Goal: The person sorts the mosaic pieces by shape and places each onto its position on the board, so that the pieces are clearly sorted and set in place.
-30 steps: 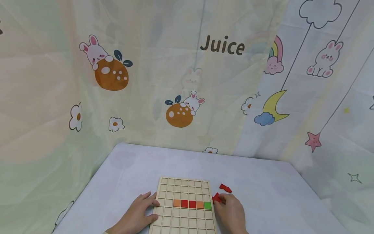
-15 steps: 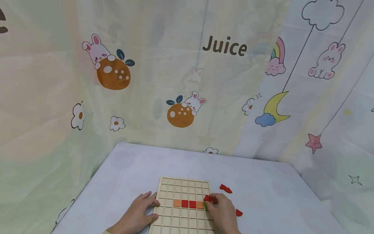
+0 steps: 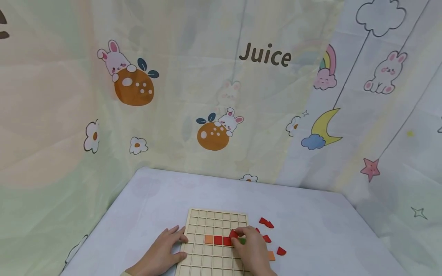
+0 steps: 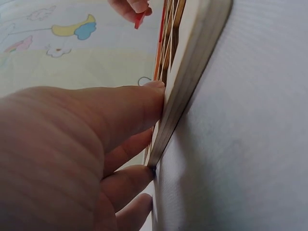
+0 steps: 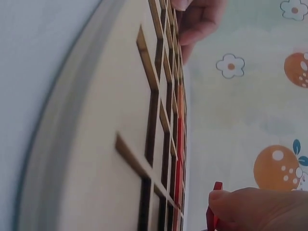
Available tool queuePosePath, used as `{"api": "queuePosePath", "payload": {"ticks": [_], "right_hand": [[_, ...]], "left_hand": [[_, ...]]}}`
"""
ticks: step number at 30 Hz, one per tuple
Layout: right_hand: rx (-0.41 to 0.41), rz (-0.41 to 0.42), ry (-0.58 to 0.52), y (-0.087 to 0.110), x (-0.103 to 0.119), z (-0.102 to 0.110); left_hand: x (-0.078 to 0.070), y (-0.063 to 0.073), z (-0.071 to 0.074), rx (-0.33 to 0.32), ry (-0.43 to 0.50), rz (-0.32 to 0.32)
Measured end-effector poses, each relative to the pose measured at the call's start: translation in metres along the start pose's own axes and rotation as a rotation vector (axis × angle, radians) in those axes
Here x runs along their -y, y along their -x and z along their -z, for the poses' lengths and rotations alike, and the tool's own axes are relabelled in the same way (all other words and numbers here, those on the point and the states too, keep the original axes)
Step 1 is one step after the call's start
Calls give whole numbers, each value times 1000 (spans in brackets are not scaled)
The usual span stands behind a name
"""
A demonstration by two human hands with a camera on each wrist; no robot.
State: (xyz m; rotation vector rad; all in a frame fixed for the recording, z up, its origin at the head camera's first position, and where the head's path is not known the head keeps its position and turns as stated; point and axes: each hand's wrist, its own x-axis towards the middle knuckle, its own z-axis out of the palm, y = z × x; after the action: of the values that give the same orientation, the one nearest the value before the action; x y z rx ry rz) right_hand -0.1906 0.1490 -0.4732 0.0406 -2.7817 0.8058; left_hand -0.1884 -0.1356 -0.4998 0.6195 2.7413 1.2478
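A wooden grid board [image 3: 201, 261] lies on the table. Across one row sit an orange tile [image 3: 209, 239], two red tiles [image 3: 218, 240] and a green tile [image 3: 243, 241], partly covered by my right hand. Thumb and index finger of my right hand [image 3: 253, 249] pinch a red piece [image 3: 233, 234] with an angled edge, just over that row. The same red piece [image 5: 211, 211] shows held above the board in the right wrist view. My left hand [image 3: 162, 250] rests at the board's left edge, thumb [image 4: 144, 103] and fingertips touching its side, fingers fairly straight.
Right of the board lie loose red pieces [image 3: 266, 222], another red piece [image 3: 267, 238], a rounded red piece [image 3: 281, 251] and an orange square [image 3: 271, 255] beside my right hand. A printed curtain [image 3: 172, 115] hangs behind the white-covered table [image 3: 310, 214].
My right hand has picked up the red piece beside the board and carried it left over the tile row. Loose pieces it covered now show. My left hand stays put.
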Motion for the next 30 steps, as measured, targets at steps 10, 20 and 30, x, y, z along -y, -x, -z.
{"api": "queuePosePath", "payload": {"ticks": [10, 20, 30], "right_hand": [[20, -5, -37, 2, 14, -12], [22, 84, -27, 5, 31, -20], [51, 172, -14, 4, 42, -33]], "left_hand": [[0, 1, 0, -9, 10, -1], [-4, 0, 0, -6, 2, 19], [-3, 1, 0, -26, -16, 13]]}}
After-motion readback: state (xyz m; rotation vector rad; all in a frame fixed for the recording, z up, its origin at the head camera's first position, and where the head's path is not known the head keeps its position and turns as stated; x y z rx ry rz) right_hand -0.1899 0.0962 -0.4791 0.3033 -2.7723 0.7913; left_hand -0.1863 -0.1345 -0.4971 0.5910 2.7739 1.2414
